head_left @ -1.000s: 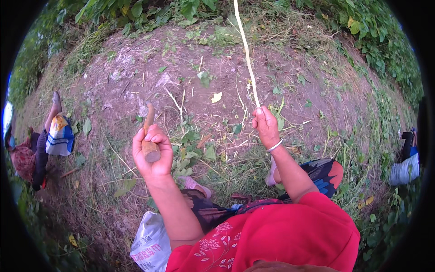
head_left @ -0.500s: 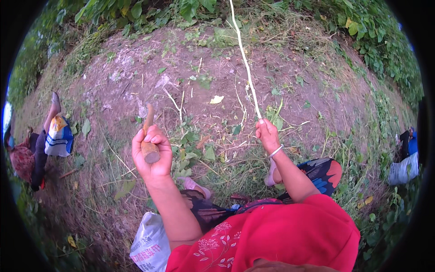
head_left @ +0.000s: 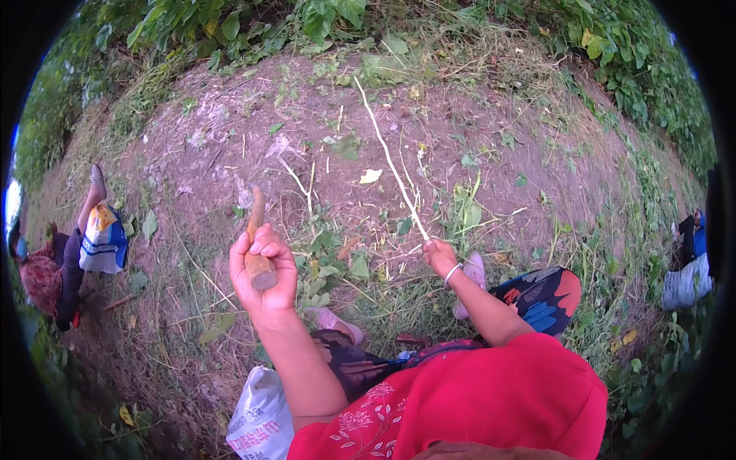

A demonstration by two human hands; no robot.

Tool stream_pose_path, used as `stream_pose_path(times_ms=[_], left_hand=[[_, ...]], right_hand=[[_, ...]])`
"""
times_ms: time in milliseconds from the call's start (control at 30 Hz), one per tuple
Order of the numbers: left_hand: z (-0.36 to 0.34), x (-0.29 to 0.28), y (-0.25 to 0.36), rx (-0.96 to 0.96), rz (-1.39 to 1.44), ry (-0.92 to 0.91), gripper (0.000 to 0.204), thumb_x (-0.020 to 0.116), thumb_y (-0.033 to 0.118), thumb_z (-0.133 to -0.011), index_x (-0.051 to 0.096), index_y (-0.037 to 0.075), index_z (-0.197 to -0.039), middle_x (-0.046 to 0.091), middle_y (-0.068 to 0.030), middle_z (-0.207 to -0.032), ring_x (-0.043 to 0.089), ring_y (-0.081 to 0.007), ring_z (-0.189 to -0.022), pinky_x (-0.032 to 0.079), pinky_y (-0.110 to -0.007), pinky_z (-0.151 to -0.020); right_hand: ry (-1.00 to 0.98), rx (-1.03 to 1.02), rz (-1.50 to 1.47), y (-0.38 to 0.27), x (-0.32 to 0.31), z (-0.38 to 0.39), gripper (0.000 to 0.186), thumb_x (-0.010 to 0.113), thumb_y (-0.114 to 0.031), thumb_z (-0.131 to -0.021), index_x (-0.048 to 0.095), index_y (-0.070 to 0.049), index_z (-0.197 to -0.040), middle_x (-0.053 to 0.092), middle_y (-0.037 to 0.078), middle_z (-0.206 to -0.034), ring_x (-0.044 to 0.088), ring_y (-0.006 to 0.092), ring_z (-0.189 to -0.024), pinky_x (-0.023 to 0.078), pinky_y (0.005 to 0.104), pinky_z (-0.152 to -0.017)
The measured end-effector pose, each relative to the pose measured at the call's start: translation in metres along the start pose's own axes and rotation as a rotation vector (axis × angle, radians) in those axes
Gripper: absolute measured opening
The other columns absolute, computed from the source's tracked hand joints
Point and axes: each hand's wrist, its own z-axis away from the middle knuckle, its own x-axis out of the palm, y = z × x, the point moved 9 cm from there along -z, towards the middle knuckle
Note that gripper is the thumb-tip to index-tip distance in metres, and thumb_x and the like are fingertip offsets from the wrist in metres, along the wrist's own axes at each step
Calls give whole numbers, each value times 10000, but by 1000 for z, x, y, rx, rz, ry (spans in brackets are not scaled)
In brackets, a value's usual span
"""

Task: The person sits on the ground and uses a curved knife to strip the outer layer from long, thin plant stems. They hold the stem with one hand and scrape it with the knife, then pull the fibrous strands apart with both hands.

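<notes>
A long, thin, pale stick [head_left: 390, 159] stretches ahead of the person, slanting forward and leftward from the nearer right hand [head_left: 441, 257], which grips its near end. Off to the left, the left hand [head_left: 282, 274] clasps a short, brown, tapered, wooden-looking piece [head_left: 257, 215], narrow tip forward. Compared with half a second ago, the right hand sits closer to the body and the stick's far tip shows.
</notes>
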Motion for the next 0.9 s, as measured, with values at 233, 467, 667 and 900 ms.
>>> stream_pose_path(times_ms=[233, 467, 667, 900], left_hand=[[0, -2, 8, 34, -1, -21, 618, 453, 22, -857, 109, -128, -1347, 413, -55, -736, 478, -128, -603, 444, -266, -542], [1, 8, 3, 42, -2, -23, 641, 450, 18, -856, 64, -134, -1345, 413, -55, -721, 478, -140, -594, 448, -271, -543], [8, -1, 23, 28, 32, 3, 278, 468, 60, -862, 357, -121, -1041, 433, -51, -756, 475, -124, -634, 430, -273, -571], [14, 3, 38, 85, 21, -16, 528, 434, 53, -863, 226, -107, -1321, 421, -50, -735, 474, -126, -659, 431, -278, -578]], right_hand=[[165, -434, -128, -170, -17, 17, 281, 415, -270, -947, 550, -40, -861, 527, 49, -637, 497, 158, -567, 406, 302, -548], [-96, -268, 790, 76, 30, -10, 350, 469, -303, -922, 562, -13, -750, 553, 59, -599, 525, 133, -518, 420, 308, -500], [-109, -71, -2, 1, 11, 32, 308, 437, -266, -947, 530, -39, -761, 472, 6, -553, 454, 92, -486, 368, 256, -467], [-202, -67, -169, -52, -14, 83, 299, 462, -293, -936, 559, -51, -789, 489, -9, -592, 434, 63, -515, 348, 225, -483]])
